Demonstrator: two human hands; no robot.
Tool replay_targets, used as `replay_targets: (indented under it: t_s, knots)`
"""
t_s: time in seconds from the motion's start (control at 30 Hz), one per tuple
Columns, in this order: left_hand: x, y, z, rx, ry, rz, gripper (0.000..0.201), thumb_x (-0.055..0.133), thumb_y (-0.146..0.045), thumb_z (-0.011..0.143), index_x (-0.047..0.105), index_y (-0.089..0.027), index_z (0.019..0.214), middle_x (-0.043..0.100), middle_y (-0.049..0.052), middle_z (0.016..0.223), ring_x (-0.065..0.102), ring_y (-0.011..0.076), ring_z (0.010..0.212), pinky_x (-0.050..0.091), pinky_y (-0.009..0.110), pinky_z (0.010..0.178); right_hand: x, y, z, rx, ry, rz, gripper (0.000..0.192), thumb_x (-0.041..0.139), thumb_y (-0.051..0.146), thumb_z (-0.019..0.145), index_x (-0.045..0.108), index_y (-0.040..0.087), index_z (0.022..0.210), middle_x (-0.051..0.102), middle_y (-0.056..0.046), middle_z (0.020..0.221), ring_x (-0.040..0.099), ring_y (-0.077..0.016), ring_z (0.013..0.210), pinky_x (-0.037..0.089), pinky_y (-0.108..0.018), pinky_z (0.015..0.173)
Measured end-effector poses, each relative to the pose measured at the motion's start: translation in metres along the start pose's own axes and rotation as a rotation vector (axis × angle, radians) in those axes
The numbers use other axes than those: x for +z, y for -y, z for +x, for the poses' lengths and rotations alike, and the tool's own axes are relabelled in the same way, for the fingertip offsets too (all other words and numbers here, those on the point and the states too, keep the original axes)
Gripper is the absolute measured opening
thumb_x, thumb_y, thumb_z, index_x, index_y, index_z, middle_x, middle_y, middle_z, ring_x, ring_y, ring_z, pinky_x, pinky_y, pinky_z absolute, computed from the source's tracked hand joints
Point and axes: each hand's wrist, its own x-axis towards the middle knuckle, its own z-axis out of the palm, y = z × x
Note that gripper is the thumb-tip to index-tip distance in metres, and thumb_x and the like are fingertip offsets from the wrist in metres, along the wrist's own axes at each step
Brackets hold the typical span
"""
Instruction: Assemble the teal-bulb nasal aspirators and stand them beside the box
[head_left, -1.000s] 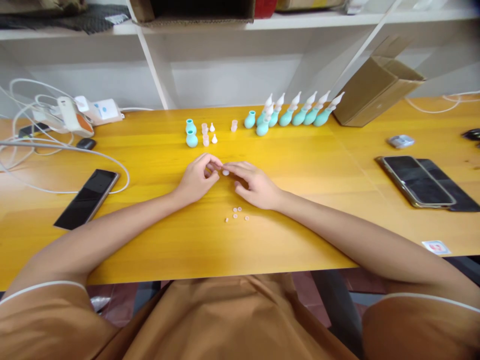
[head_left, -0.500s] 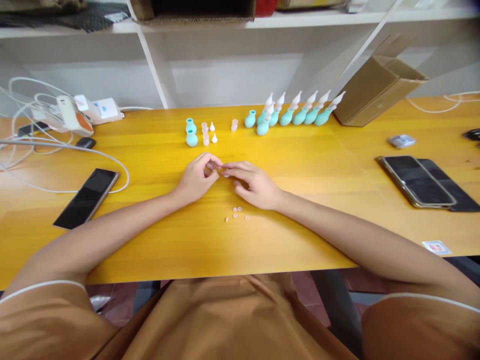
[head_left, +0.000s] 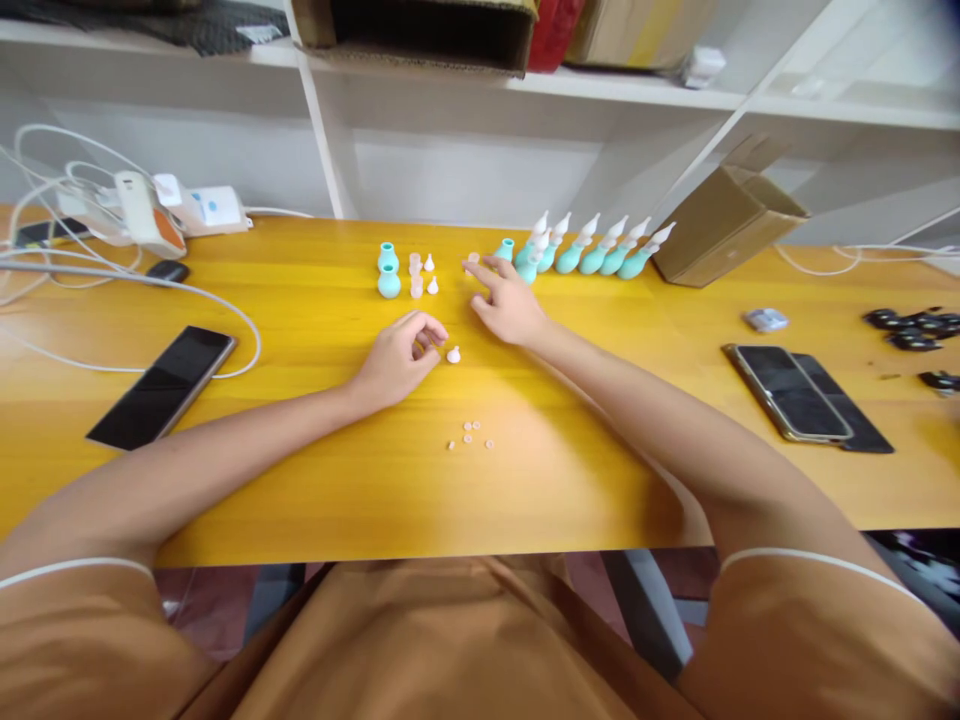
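The left hand [head_left: 396, 358] rests loosely curled, holding nothing I can make out, with a small white tip [head_left: 453, 354] just beside its fingers. The right hand [head_left: 508, 300], fingers spread, reaches for a clear pink piece [head_left: 472, 260] just ahead; pinching it looks next. Teal bulbs [head_left: 592, 255] line up beyond.

bare tabletop [head_left: 315, 330] between phone [head_left: 161, 385] and hands, teal bulbs [head_left: 592, 258] crowding far edge
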Motion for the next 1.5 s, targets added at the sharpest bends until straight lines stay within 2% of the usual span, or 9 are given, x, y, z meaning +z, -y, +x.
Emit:
replay_targets:
  t_s: [0.07, 0.23, 0.47, 0.6, 0.77, 0.87, 1.0, 1.2, 1.5]
  knots:
    - [0.000, 0.000, 0.000, 0.000, 0.001, -0.003, 0.019, 0.066, -0.003, 0.088, 0.069, -0.018, 0.100, 0.074, 0.001, 0.099, 0.070, 0.0142, 0.087, 0.055, 0.025, 0.075, 0.006, 0.002, 0.012, 0.039, 0.025, -0.062, 0.069, 0.050, 0.031, 0.104, 0.054, 0.013, 0.170, 0.051, -0.022, 0.171, 0.046, -0.0408, 0.162, 0.039, -0.062, 0.137]
    - [0.000, -0.002, 0.000, -0.012, 0.009, 0.013, 0.016, 0.068, -0.007, 0.090, 0.069, -0.019, 0.100, 0.074, 0.002, 0.100, 0.070, 0.0150, 0.088, 0.056, 0.026, 0.076, 0.020, 0.008, 0.037, 0.143, 0.073, -0.141, 0.067, 0.051, 0.033, 0.106, 0.054, 0.008, 0.168, 0.053, -0.025, 0.169, 0.051, -0.0431, 0.158, 0.045, -0.059, 0.130]
    - [0.000, -0.001, -0.001, 0.015, 0.013, 0.007, 0.013, 0.068, -0.009, 0.091, 0.068, -0.019, 0.099, 0.074, 0.002, 0.099, 0.069, 0.0146, 0.085, 0.055, 0.026, 0.075, 0.026, 0.004, 0.052, 0.116, 0.004, -0.082, 0.055, 0.045, 0.026, 0.105, 0.069, 0.001, 0.149, 0.073, -0.028, 0.140, 0.064, -0.0400, 0.136, 0.049, -0.054, 0.124]
    - [-0.001, 0.000, -0.005, 0.150, 0.101, 0.021, 0.013, 0.063, -0.009, 0.092, 0.069, -0.020, 0.097, 0.071, 0.002, 0.099, 0.067, 0.0136, 0.080, 0.053, 0.026, 0.073, 0.018, 0.007, 0.029, 0.025, -0.072, 0.039, 0.042, 0.048, 0.028, 0.105, 0.079, 0.012, 0.128, 0.080, -0.020, 0.123, 0.068, -0.0360, 0.123, 0.052, -0.052, 0.116]
    - [0.001, 0.003, -0.014, 0.514, 0.498, 0.078, 0.018, 0.064, -0.010, 0.095, 0.074, -0.021, 0.105, 0.073, 0.005, 0.103, 0.065, 0.0136, 0.075, 0.051, 0.028, 0.073, 0.004, 0.018, -0.027, 0.115, -0.027, 0.301, 0.027, 0.064, 0.040, 0.101, 0.077, 0.019, 0.111, 0.079, -0.008, 0.097, 0.068, -0.0243, 0.087, 0.056, -0.039, 0.089]
    - [0.003, 0.002, -0.016, 0.613, 0.577, 0.117, 0.012, 0.067, -0.018, 0.100, 0.075, -0.023, 0.108, 0.076, 0.006, 0.102, 0.071, 0.0177, 0.085, 0.052, 0.029, 0.078, -0.003, 0.026, -0.062, 0.178, 0.018, 0.435, 0.031, 0.076, 0.049, 0.094, 0.077, 0.021, 0.108, 0.079, -0.005, 0.093, 0.066, -0.0205, 0.078, 0.055, -0.035, 0.081]
    - [0.003, 0.001, -0.015, 0.555, 0.607, 0.146, 0.013, 0.068, -0.031, 0.106, 0.078, -0.025, 0.111, 0.076, 0.007, 0.104, 0.074, 0.0208, 0.093, 0.055, 0.031, 0.085, -0.006, 0.032, -0.089, 0.169, 0.007, 0.538, 0.030, 0.079, 0.049, 0.093, 0.080, 0.023, 0.107, 0.080, -0.006, 0.101, 0.067, -0.0209, 0.081, 0.057, -0.037, 0.081]
    - [0.006, -0.006, -0.018, 0.447, 0.661, 0.195, 0.026, 0.072, -0.042, 0.106, 0.083, -0.028, 0.125, 0.076, 0.010, 0.118, 0.073, 0.0249, 0.106, 0.055, 0.036, 0.101, -0.005, 0.032, -0.089, 0.112, -0.050, 0.537, 0.030, 0.086, 0.054, 0.092, 0.088, 0.026, 0.104, 0.074, -0.008, 0.107, 0.069, -0.0249, 0.094, 0.061, -0.044, 0.093]
    - [0.012, -0.010, -0.020, 0.380, 0.604, 0.142, 0.015, 0.074, -0.035, 0.104, 0.083, -0.024, 0.105, 0.073, 0.007, 0.111, 0.071, 0.0208, 0.097, 0.055, 0.033, 0.094, -0.005, 0.037, -0.088, 0.070, -0.048, 0.637, 0.043, 0.095, 0.063, 0.082, 0.085, 0.023, 0.094, 0.070, -0.006, 0.094, 0.063, -0.0203, 0.080, 0.053, -0.037, 0.076]
